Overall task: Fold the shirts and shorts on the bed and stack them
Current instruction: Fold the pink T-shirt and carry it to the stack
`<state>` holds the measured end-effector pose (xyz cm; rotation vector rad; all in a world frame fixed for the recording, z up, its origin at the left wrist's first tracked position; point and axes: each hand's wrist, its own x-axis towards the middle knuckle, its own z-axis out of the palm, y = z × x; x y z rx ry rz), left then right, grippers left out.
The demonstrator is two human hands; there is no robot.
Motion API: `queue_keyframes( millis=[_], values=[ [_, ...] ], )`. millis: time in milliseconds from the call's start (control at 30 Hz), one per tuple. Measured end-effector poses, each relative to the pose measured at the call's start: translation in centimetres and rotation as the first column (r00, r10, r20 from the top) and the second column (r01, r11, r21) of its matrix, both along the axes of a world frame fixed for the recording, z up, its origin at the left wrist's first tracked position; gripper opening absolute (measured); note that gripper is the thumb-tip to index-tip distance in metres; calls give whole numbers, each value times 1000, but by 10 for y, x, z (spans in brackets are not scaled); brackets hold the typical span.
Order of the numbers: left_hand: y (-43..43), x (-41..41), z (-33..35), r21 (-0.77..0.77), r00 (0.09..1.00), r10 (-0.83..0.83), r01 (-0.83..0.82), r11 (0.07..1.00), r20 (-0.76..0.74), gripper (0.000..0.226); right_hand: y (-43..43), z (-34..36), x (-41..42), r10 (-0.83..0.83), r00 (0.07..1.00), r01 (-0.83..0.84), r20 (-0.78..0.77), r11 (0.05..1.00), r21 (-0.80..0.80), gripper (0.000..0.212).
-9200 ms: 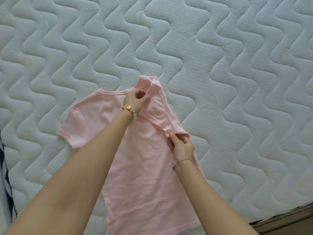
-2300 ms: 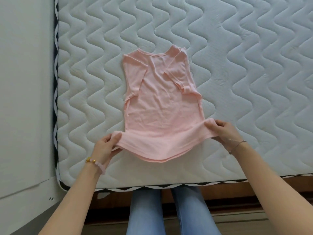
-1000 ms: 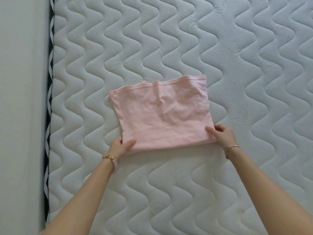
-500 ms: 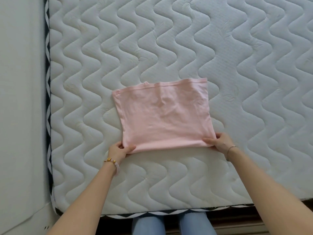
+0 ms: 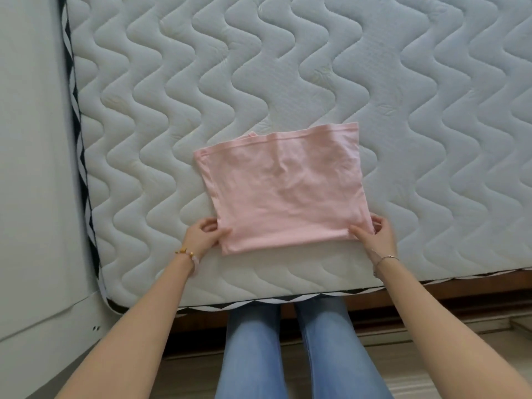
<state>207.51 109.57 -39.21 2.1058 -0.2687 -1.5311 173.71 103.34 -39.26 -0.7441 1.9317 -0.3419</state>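
I am pinching the folded pink shirt [image 5: 285, 191] at its two near corners. My left grip [image 5: 201, 237] is clamped on the left corner with the thumb on top, and my right grip [image 5: 372, 240] is clamped on the right corner the same way. The shirt is lying flat on the bed [image 5: 288, 67], close to the edge nearest me. I am judging that a further fold or a lift to a stack is coming. To do it well, I am aiming to raise both corners evenly, catching every layer in each pinch so none is sliding out, with the far edges lined up. No stack is showing.
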Motion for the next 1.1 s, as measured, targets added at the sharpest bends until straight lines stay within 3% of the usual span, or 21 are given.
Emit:
queue_keyframes(
  millis=[100, 200, 267, 367, 467, 533, 633, 800, 967, 1100],
  values=[
    [-26, 19, 1, -91, 994, 93, -88, 992, 63, 39, 22, 8, 20, -214, 974, 205, -79, 973, -101, 63],
    [-58, 36, 1, -124, 978, 37, -12, 992, 207, 52, 43, 8, 45, -349, 909, 341, -227, 937, -76, 58],
    [-77, 41, 1, -133, 977, -8, 37, 990, 213, 52, 57, 4, 69, -399, 905, 409, -148, 911, 47, 51],
    [-101, 45, -1, -125, 988, -63, 81, 989, 142, 48, 74, -7, 114, -444, 880, 405, 170, 887, 221, 33],
    [-119, 53, -5, -111, 997, -64, 69, 991, 47, 54, 78, -7, 164, -538, 741, 410, 403, 837, 363, 11],
    [-128, 56, -6, -111, 995, -102, 102, 989, 3, 49, 76, -5, 190, -608, 638, 443, 473, 791, 421, 14],
    [-141, 54, -5, -118, 982, -161, 149, 982, -102, 29, 74, -10, 215, -651, 569, 463, 503, 759, 458, 19],
    [-152, 50, -6, -72, 974, -187, 179, 981, -126, 8, 74, -9, 237, -680, 552, 460, 482, 731, 505, 12],
    [-152, 56, -7, -29, 957, -232, 230, 973, -175, 11, 84, -2, 235, -682, 543, 496, 490, 731, 469, 20],
    [-150, 51, 7, -52, 963, -229, 223, 973, -145, 30, 80, 12, 226, -658, 548, 510, 517, 753, 417, 15]
  ],
)
